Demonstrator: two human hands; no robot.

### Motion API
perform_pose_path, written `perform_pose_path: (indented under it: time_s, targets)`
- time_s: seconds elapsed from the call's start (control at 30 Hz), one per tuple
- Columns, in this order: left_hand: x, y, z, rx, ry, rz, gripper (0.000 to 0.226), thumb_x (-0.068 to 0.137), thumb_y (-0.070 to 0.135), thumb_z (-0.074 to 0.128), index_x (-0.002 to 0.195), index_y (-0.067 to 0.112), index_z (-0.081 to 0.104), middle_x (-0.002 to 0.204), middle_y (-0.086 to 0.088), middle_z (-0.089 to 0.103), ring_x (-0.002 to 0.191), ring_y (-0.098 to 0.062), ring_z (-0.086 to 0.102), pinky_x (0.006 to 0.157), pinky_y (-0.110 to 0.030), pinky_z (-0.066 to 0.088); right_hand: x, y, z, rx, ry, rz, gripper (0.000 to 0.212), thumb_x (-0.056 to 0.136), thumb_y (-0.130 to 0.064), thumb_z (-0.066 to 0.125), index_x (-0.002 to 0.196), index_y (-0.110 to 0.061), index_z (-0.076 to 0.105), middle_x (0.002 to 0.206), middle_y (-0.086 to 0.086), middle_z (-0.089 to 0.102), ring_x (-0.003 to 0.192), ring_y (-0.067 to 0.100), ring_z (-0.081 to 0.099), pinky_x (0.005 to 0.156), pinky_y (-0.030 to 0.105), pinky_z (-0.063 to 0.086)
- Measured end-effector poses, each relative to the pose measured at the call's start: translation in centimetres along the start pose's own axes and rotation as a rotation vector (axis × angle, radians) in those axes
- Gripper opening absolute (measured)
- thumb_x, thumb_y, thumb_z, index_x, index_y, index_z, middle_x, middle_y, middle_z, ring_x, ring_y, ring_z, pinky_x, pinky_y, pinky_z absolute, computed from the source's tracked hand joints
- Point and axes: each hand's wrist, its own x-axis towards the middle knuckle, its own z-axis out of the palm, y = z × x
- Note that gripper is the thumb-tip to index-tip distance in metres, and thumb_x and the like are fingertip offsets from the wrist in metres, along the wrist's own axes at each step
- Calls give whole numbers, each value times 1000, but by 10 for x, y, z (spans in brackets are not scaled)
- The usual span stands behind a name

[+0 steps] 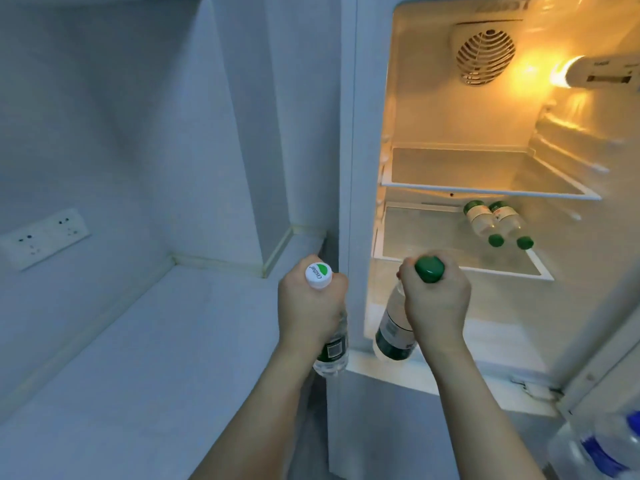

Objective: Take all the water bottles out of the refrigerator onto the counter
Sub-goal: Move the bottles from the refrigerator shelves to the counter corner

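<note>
Gripping a bottle apiece, both hands sit low in the head view. Left hand, at about 7 o'clock from frame centre, has its fingers clamped round the neck of the white-capped bottle, which hangs upright between the counter and the refrigerator side wall. Right hand, at about 5 o'clock, has its fingers closed round the neck of the green-capped bottle, tilted in front of the open compartment. Two further bottles lie side by side, touching, on the lower shelf, at 3 o'clock, caps toward the viewer. Blurred bottles with blue labels show in the door rack at 4 o'clock.
</note>
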Motion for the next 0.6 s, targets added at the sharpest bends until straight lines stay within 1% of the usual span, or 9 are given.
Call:
perform_pose_path:
  time_s: [0.07,0.1,0.2,0.3,0.43,0.53,0.6]
  targets:
    - [-8,-6,-17,15,25,-20,22,73,7,68,68,1,48,59,-15,50,52,-15,42,51,-27,36,-13,-5,5,7,-45,12,16,82,-17,66,73,-8,57,68,11,57,67,22,51,60,32,42]
    - [-11,-9,-25,20,43,-24,23,72,9,67,67,2,46,58,-15,49,53,-15,41,51,-28,36,-18,-7,9,14,-65,18,16,81,-17,67,73,-8,56,67,11,56,66,21,49,59,31,41]
    - [-17,-14,-45,43,92,-43,24,67,16,64,69,0,46,63,-21,53,55,-17,42,53,-31,37,-29,-13,21,31,-151,32,15,81,-19,67,72,-11,57,65,6,56,66,19,50,56,24,39]
    - [-19,-16,-60,74,157,-92,25,66,19,61,72,-1,47,70,-23,58,57,-18,45,54,-32,39,-33,-21,33,79,-228,33,17,81,-17,66,70,-11,54,62,3,52,60,11,46,52,15,34]
    - [-28,-23,-81,131,257,-159,23,68,17,61,73,0,47,70,-23,58,57,-19,47,53,-32,39,-44,-28,50,133,-337,26,18,81,-14,65,70,-9,53,59,-2,49,55,1,45,51,11,34]
    - [-46,-31,-101,179,342,-202,20,72,11,63,74,-2,48,70,-23,58,56,-19,47,53,-31,40,-63,-29,67,152,-467,27,16,81,-15,66,71,-10,54,60,2,52,54,3,45,50,12,34]
    - [-59,-35,-117,178,405,-228,21,72,11,62,74,-4,48,72,-24,60,57,-28,51,53,-30,40,-79,-31,78,170,-553,33,15,81,-16,67,72,-10,56,62,4,56,54,6,46,50,13,35]
